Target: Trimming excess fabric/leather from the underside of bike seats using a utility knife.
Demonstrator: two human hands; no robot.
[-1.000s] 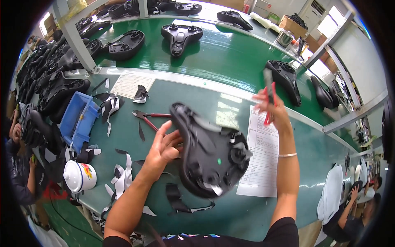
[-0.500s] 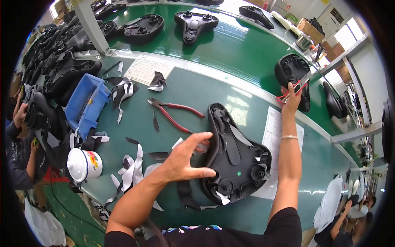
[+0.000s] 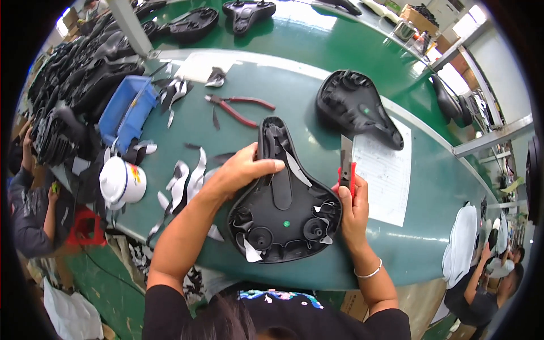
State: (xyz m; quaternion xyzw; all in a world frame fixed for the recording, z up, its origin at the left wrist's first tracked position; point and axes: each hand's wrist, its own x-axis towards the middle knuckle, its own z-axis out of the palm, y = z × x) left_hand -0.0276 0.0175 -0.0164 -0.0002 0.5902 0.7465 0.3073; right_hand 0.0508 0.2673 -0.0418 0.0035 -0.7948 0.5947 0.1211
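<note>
A black bicycle saddle lies upside down in front of me, its hollow underside facing up. My left hand grips its left edge near the narrow nose, thumb over the rim. Loose trim strips, white and black, stick out along the inner edge. In my right hand is a red-handled utility knife, closed in my fingers, blade pointing away from me just right of the saddle. A second upturned saddle rests beyond the knife, partly over a printed sheet.
Red-handled cutting pliers lie ahead. To the left stand a blue bin and a white lidded enamel mug, with scraps near the mug. More saddles sit on the green belt; co-workers are at both sides.
My right hand has come back from the belt with the knife. The second saddle has moved from the belt onto the table. My left hand has closed on the nearer saddle, which has shifted left.
</note>
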